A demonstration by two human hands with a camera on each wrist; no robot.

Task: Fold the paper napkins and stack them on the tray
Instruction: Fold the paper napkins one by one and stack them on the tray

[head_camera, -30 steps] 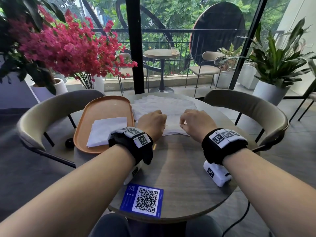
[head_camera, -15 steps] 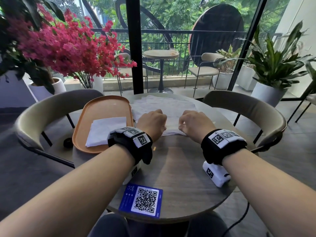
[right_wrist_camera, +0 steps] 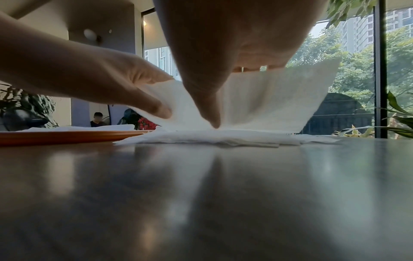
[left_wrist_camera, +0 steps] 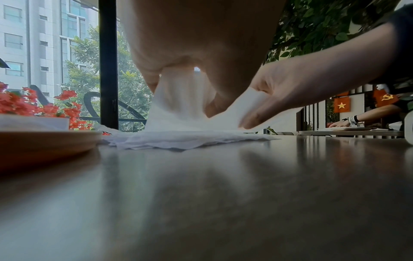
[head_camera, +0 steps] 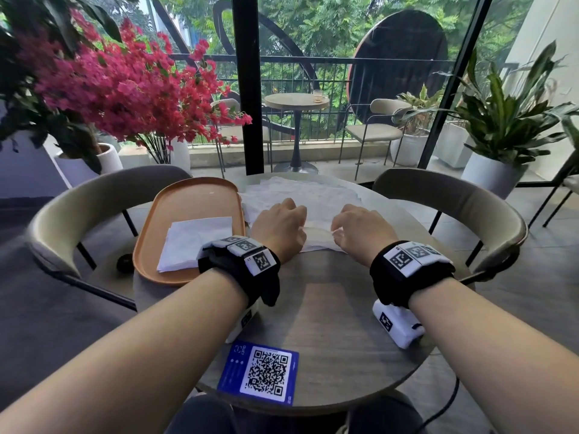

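Between the left hand and right hand, each pinching a near corner, the top napkin rose off the napkin pile. It looked flimsy, tear-prone (best held at corners). Left of both lay the tray with one folded napkin.

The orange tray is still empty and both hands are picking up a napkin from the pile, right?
Not quite. The tray isn't empty: the head view shows one folded napkin on it. The rest is right: left hand and right hand pinch a napkin from the pile.
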